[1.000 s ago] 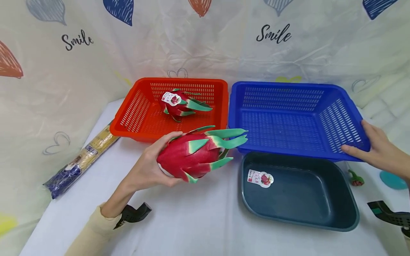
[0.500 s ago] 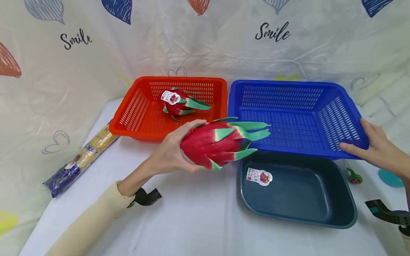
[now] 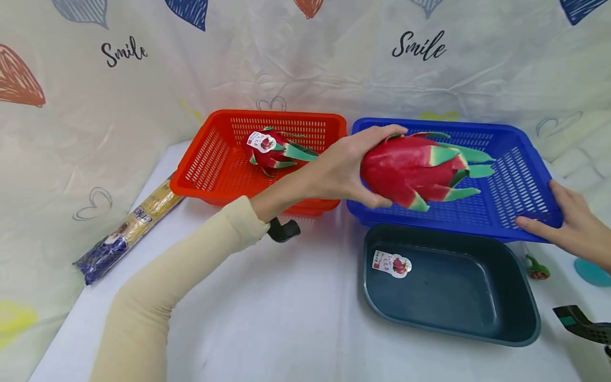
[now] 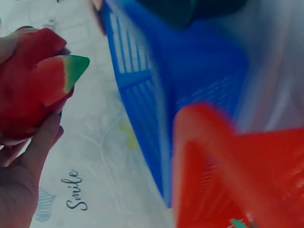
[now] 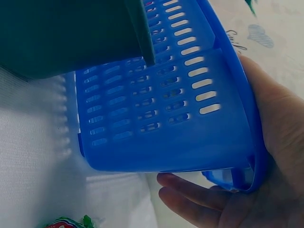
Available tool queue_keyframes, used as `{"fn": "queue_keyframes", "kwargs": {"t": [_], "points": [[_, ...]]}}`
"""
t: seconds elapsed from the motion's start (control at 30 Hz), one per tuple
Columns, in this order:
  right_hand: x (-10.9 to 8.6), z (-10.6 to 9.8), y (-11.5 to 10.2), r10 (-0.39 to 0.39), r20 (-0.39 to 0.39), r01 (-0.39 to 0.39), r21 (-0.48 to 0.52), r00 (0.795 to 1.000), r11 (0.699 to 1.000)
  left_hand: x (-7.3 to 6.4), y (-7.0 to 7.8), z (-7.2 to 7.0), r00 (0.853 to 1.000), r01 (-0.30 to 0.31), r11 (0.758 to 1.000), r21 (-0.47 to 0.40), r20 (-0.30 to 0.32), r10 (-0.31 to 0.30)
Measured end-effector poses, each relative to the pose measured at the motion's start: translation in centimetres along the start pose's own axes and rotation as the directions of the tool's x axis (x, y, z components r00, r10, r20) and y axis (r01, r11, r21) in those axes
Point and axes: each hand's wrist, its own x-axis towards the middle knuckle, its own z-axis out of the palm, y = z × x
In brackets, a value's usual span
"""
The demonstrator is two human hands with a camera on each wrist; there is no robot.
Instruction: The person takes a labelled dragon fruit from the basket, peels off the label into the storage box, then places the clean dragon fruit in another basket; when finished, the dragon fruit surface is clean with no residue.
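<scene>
My left hand (image 3: 350, 164) grips a large red dragon fruit (image 3: 410, 167) with green-tipped scales, its leafy end pointing right. It is held over the blue perforated basket (image 3: 515, 175), overlapping the basket's left and middle part in the head view. In the left wrist view the fingers wrap the dragon fruit (image 4: 33, 85) beside the basket. My right hand (image 3: 573, 223) holds the blue basket's right front corner, thumb over the rim; in the right wrist view its other fingers pass beneath the corner. A second dragon fruit (image 3: 277, 150) with a white label lies in the red basket (image 3: 205, 170).
A dark teal basin (image 3: 444, 297) with a dragon fruit sticker (image 3: 392, 263) inside stands before the blue basket. A pasta packet (image 3: 129, 231) lies at the left. Right of the basin are a small green-stemmed item (image 3: 538, 269) and a turquoise round thing (image 3: 592, 273).
My left hand has carried the dragon fruit right and away from me, from in front of the red basket to over the blue one. The right hand keeps its hold on the blue basket.
</scene>
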Motion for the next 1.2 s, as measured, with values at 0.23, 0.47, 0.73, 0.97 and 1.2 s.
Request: {"fn": "queue_keyframes", "kwargs": {"t": [0.23, 0.47, 0.73, 0.97, 1.2], "points": [[-0.3, -0.3, -0.2, 0.013, 0.028, -0.013, -0.002, 1.000, 1.000, 5.2, -1.0, -0.5, 0.998, -0.057, 0.997, -0.059, 0.004, 0.058], [0.1, -0.9, -0.2, 0.002, 0.024, -0.002, 0.008, 1.000, 1.000, 8.9, -1.6, -0.6, 0.996, -0.030, 0.999, -0.044, 0.082, 0.034], [1.4, -0.5, 1.8, -0.030, -0.018, 0.031, 0.034, 0.999, 0.999, 11.9, -2.4, 0.2, 0.988, -0.007, 0.998, 0.063, 0.156, -0.003], [0.4, -0.8, 0.1, -0.061, 0.007, 0.060, 0.053, 0.998, 0.997, 13.5, -3.8, 1.7, 0.978, -0.014, 0.992, 0.123, 0.209, -0.012], [-0.3, -0.5, -0.5, -0.109, 0.035, 0.105, 0.100, 0.993, 0.989, 13.7, -5.9, 3.3, 0.966, 0.031, 0.994, 0.109, 0.251, -0.058]]}}
